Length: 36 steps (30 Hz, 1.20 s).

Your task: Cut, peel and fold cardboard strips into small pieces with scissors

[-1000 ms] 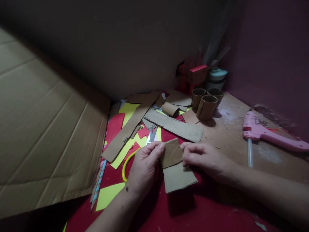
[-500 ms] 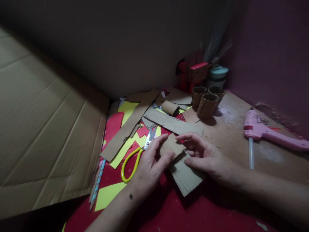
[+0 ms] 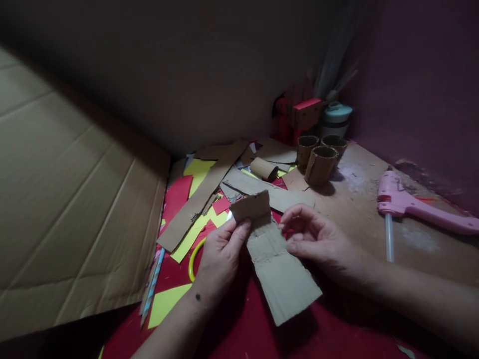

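Observation:
Between my two hands is a strip of brown corrugated cardboard (image 3: pixel 279 269), its top part bent up and its long lower end pointing toward me over the red table (image 3: pixel 239 329). My left hand (image 3: pixel 220 257) pinches its left edge near the fold, thumb on top. My right hand (image 3: pixel 318 242) holds the right edge with curled fingers. Yellow-handled scissors (image 3: pixel 194 254) lie partly hidden behind my left hand.
A large cardboard sheet (image 3: pixel 67 199) leans at the left. Cardboard strips (image 3: pixel 198 197) and red and yellow paper scraps litter the middle. Three cardboard tubes (image 3: pixel 320 162) stand at the back. At the right lies a pink glue gun (image 3: pixel 411 207). A striped pencil (image 3: pixel 151 291) lies by the sheet.
The strip has been lifted and unfolded: its top flap now stands up and the lower end reaches further toward me. Both hands shifted their hold on it.

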### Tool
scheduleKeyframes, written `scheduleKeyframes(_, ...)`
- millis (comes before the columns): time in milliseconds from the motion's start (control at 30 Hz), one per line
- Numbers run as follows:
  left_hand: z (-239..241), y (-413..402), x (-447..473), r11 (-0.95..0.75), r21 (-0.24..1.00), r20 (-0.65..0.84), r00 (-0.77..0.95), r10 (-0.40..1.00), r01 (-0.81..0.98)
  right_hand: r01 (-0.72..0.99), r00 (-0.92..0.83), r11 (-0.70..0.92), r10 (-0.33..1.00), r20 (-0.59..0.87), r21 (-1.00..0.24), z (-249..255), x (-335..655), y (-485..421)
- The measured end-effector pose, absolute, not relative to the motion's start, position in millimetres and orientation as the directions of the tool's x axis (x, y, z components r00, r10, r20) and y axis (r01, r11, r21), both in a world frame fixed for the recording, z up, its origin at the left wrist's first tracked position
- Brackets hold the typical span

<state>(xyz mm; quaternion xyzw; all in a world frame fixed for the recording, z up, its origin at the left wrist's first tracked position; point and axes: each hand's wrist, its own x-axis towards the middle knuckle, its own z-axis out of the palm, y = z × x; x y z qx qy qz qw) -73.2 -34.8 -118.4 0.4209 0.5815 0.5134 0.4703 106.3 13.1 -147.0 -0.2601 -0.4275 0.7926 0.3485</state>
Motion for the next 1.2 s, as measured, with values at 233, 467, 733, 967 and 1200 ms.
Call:
scheduleKeyframes(233, -120.2, -33.5, -75.5, 0.147, 0.988, -0.157, -0.272, 0.949, -0.055, -0.068, -0.709, -0.284, 0.688, -0.154, -0.956, -142.1, 111.3, 13.3)
scheduleKeyframes(467, -124.7, -35.9, -71.2, 0.124, 0.986, -0.146, -0.202, 0.968, -0.114, -0.188, -0.718, -0.274, 0.694, -0.059, -0.943, -138.8, 107.5, 10.2)
scheduleKeyframes(733, -132.6, -42.9, -73.1, 0.172, 0.983, -0.176, -0.065, 0.982, -0.061, -0.285, -0.694, -0.456, 0.705, -0.146, -0.843, -143.6, 103.9, 10.6)
scheduleKeyframes(967, -127.8, -42.4, -74.0, 0.027, 0.984, -0.015, -0.069, 0.997, 0.178, -0.335, -0.695, -0.447, 0.712, -0.103, -0.830, -145.7, 102.8, 14.2)
scheduleKeyframes(1200, -124.5, -45.9, -75.0, 0.006, 0.981, -0.001, -0.023, 1.000, 0.196, -0.319, -0.698, -0.445, 0.708, -0.111, -0.837, -148.1, 103.7, 16.2)
